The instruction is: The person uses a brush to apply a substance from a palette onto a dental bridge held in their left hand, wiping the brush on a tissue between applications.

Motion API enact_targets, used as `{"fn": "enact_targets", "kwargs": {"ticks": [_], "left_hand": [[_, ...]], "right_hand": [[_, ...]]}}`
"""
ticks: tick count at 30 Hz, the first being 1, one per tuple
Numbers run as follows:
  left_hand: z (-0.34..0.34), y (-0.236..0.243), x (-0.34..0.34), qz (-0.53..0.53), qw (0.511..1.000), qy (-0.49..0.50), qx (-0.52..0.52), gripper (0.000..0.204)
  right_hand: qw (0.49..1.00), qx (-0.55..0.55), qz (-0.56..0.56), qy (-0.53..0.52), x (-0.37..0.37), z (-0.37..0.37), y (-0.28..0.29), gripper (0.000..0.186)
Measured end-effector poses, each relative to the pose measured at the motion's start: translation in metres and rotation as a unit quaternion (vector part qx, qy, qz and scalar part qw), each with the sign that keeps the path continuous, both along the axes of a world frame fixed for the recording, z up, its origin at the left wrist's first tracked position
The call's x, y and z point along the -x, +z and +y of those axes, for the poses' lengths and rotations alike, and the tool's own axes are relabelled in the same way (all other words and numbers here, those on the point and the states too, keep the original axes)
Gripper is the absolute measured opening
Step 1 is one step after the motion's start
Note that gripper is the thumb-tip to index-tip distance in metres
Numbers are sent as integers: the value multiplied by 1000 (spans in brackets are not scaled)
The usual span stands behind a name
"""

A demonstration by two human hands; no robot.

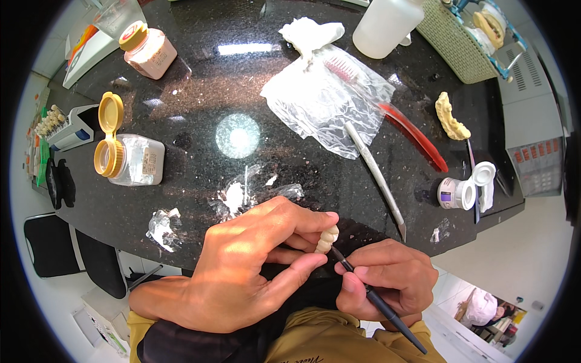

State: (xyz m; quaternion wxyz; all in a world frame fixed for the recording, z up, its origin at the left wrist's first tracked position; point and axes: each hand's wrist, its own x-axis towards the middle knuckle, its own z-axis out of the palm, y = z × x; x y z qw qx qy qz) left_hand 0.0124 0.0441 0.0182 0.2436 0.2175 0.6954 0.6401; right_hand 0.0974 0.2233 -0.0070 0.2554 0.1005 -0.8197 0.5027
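Just above the near edge of the counter, my left hand is closed, pinching a small cream dental bridge between thumb and index finger. The bridge shows several tooth shapes in a row. My right hand is closed around a black pen-like tool, gripped as one holds a pencil. Its narrow tip reaches the bridge's right side; whether it touches, I cannot tell. White paste smears lie on the dark counter beyond my left hand. A grey-handled knife rests beyond my right hand.
Leftward stand an open-lidded jar and a pink-filled jar. Ahead lie a plastic bag and a red-handled brush. To the right are a tooth model, a small open pot, a white bottle and a basket.
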Motion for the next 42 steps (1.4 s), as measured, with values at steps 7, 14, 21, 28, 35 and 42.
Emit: {"fn": "enact_targets", "kwargs": {"ticks": [7,14,21,28,35,42], "left_hand": [[0,0,0,2,1000,1,4,39],[0,1,0,14,1000,1,13,40],[1,0,1,16,1000,1,16,41],[1,-1,2,48,998,-6,27,44],[0,-3,3,74,997,-17,27,47],[-1,-1,3,71,996,-23,41,47]], "right_hand": [[1000,4,1,-5,-1,-1,0,25],[1000,12,-14,10,-3,2,2,28],[1000,2,-26,11,-4,5,3,28],[999,14,-50,15,-7,11,10,26],[999,3,-42,15,-4,10,6,25],[999,-6,-36,18,-3,10,5,26]]}}
